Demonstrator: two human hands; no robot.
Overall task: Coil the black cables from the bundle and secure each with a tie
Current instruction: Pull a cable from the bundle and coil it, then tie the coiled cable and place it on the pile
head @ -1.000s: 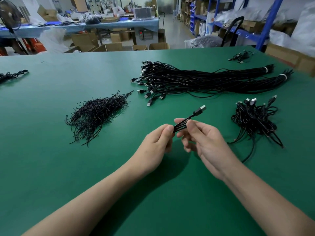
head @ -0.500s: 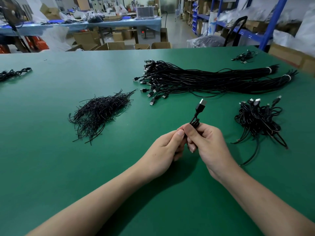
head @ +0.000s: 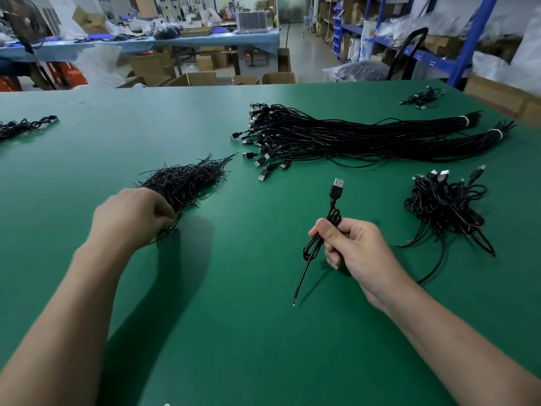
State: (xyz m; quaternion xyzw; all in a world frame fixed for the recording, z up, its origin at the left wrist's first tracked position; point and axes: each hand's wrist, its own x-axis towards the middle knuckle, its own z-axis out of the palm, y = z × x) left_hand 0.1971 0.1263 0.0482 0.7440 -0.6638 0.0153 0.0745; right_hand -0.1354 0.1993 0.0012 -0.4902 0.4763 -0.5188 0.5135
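Observation:
My right hand (head: 355,250) grips a coiled black USB cable (head: 333,212) upright above the green table (head: 234,332); its plug points up and a loose tail hangs down to the left. My left hand (head: 131,218) is at the near end of the pile of black wire ties (head: 187,183), fingers curled and pinching into the ties. The long bundle of uncoiled black cables (head: 351,136), bound with white bands, lies across the far middle. A heap of coiled cables (head: 448,206) sits at the right.
A short black cable chain (head: 26,126) lies at the far left edge, and a small cable cluster (head: 423,98) at the far right corner. Beyond the table stand cardboard boxes, blue shelving and another workbench.
My left hand let go of the coiled cable and moved left to the tie pile. My right hand keeps the coil alone, its tail now hanging free.

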